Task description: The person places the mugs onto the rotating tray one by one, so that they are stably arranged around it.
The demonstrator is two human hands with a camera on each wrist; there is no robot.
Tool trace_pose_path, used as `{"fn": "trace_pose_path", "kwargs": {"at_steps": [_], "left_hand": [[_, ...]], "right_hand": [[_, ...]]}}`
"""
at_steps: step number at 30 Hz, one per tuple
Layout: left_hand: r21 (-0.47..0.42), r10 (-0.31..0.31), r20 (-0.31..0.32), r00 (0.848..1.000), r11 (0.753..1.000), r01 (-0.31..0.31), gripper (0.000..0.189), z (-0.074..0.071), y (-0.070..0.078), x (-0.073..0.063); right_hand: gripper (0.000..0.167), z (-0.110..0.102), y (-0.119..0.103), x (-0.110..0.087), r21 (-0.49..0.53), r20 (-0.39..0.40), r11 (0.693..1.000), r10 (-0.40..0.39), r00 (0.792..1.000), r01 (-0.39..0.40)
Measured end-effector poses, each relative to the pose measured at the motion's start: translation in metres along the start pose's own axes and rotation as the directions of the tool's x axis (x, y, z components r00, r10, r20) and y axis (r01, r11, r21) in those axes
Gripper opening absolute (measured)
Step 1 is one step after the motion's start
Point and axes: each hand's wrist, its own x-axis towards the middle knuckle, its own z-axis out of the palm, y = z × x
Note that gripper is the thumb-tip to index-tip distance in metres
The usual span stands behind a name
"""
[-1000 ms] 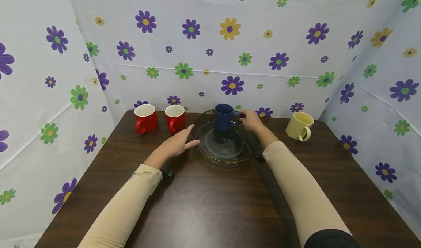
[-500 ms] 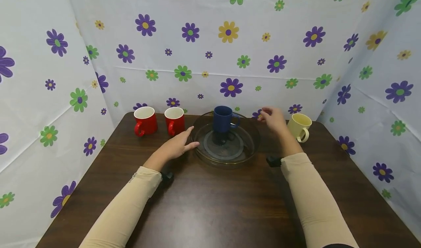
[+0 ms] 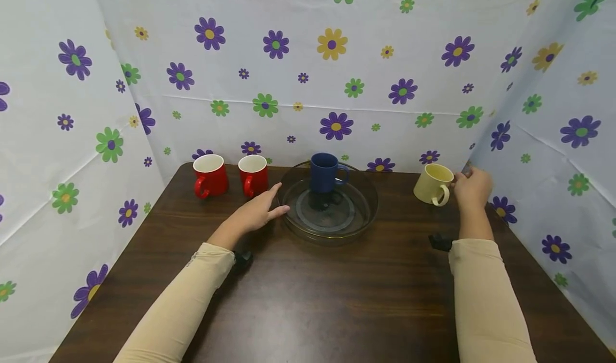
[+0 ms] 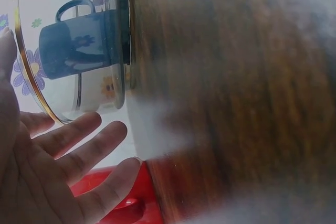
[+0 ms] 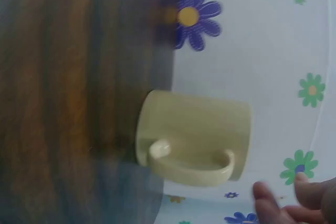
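Right hand [image 3: 474,189], narrow, has reached the bench's [image 3: 313,299] far-right corner, putting the yellow mug [image 3: 428,185] within grasp; left hand [image 3: 255,211] spreads wide.

Head view: I look forward, down at the table [image 3: 337,293]. Wrist views: close, sideways. Shared yellow mug [image 5: 194,129]: right of head frame, centre of right wrist's.

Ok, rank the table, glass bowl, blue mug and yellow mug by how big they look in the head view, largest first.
1. Table, even though the frame cuts it off
2. Glass bowl
3. Blue mug and yellow mug: too alike to rank
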Motion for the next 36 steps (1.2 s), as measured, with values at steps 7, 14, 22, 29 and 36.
{"fn": "trace_pose_path", "kwargs": {"at_steps": [7, 14, 22, 29, 36], "left_hand": [[-0.003, 0.002, 0.011, 1.000, 1.000, -0.002, 0.092, 0.000, -0.001, -0.001], [-0.005, 0.014, 0.008, 1.000, 1.000, -0.014, 0.091, 0.000, 0.000, 0.000], [0.002, 0.019, 0.005, 1.000, 1.000, -0.019, 0.090, 0.001, 0.000, 0.000], [-0.003, 0.020, 0.001, 1.000, 1.000, -0.020, 0.091, 0.000, 0.000, 0.000], [-0.004, 0.020, 0.006, 1.000, 1.000, -0.020, 0.091, 0.001, 0.000, 0.000]], "right_hand": [[0.059, 0.004, 0.019, -0.007, -0.152, 0.136, 0.988, 0.027, 0.990, -0.006], [0.052, 0.017, 0.031, -0.006, -0.172, 0.169, 0.983, -0.035, 0.985, 0.065], [0.045, 0.025, 0.039, -0.003, -0.142, 0.175, 0.989, -0.008, 0.985, 0.033], [0.045, 0.026, 0.041, -0.001, -0.079, 0.170, 0.997, 0.038, 0.985, -0.024], [0.045, 0.027, 0.042, -0.001, -0.020, 0.190, 0.996, 0.093, 0.977, -0.091]]}}
